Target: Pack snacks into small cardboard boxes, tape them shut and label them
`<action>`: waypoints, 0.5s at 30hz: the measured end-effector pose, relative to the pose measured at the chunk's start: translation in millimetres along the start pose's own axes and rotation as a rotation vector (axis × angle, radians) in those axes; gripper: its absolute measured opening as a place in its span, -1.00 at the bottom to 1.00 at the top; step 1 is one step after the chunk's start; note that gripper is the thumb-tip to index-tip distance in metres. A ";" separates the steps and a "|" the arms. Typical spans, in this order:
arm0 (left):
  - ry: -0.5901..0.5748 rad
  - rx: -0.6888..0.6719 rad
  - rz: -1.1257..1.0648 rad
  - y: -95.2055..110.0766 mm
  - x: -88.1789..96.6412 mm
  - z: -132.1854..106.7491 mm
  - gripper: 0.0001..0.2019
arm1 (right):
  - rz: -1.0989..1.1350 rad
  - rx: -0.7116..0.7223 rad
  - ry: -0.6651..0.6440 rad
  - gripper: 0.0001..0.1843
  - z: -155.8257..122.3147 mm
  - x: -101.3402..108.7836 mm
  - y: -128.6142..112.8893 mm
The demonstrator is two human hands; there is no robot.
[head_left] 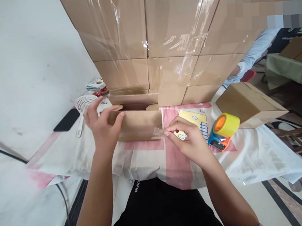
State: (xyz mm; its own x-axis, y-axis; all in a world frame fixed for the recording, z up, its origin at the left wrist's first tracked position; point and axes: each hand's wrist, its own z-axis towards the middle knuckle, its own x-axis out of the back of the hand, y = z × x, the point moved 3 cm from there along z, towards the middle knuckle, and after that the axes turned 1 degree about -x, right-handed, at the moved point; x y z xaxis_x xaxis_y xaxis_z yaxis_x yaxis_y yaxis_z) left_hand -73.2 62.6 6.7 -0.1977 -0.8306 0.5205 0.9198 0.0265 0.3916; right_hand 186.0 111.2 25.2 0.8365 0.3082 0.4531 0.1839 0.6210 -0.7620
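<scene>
Black garment and bare forearms in foreground; clear tape pinched at the right end of an open carton

Black garment (165,209), white lettering at its upper left, sits just below the near edge of the cloth-covered tabletop (143,160). Both forearms reach over that edge.

Right hand (185,134): thumb and index fingertips together, clamped on a short strip of clear tape (158,132). The strip runs leftward from the pinch, across the lower right corner of the small open carton's front panel. Whether it adheres there: cannot tell.

Small open carton (138,123): on the tabletop, left of centre, back from the near edge, between the two hands; top open.

Left hand (103,120): fingers spread, thumb and fingers apart, at the carton's left end, thumb by the front panel's top edge. Contact cannot be determined.

Surroundings: film-wrapped carton stack (171,25) behind the small carton; white perforated skimmer (85,102) and black flat slab (67,120) toward the tabletop's left edge; yellow tape roll (230,124) in an orange-and-blue dispenser (218,144), right of the right hand; closed carton (250,102) near the right edge. Beyond it, another person's light-blue sleeve (257,51).
</scene>
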 end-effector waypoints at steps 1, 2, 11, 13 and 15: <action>-0.083 0.039 0.026 -4.2 -7.2 11.8 -0.61 | 0.001 0.008 -0.009 -0.84 3.9 2.4 -2.9; -0.193 0.065 0.055 -7.6 -14.6 21.2 -0.45 | 0.001 0.016 -0.024 -0.85 7.6 4.3 -6.3; -0.481 0.002 0.075 -14.8 -32.0 28.8 -0.47 | 0.175 -0.061 -0.491 -0.88 55.6 -9.0 -20.3; -0.476 0.047 0.050 -15.4 -28.5 19.1 -0.61 | 0.481 -0.111 -0.703 -0.90 69.8 -19.8 -20.4; -0.507 0.061 0.040 -16.1 -24.9 9.2 -0.67 | 0.672 -0.134 -0.791 -0.89 84.7 -28.6 -21.6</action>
State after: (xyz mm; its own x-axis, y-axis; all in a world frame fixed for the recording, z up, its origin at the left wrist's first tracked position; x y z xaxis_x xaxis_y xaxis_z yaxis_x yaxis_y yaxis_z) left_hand -86.2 88.0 -5.6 -0.3158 -0.4548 0.8327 0.9115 0.0983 0.3994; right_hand 114.4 150.1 67.9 0.2197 0.9741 0.0538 -0.0980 0.0769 -0.9922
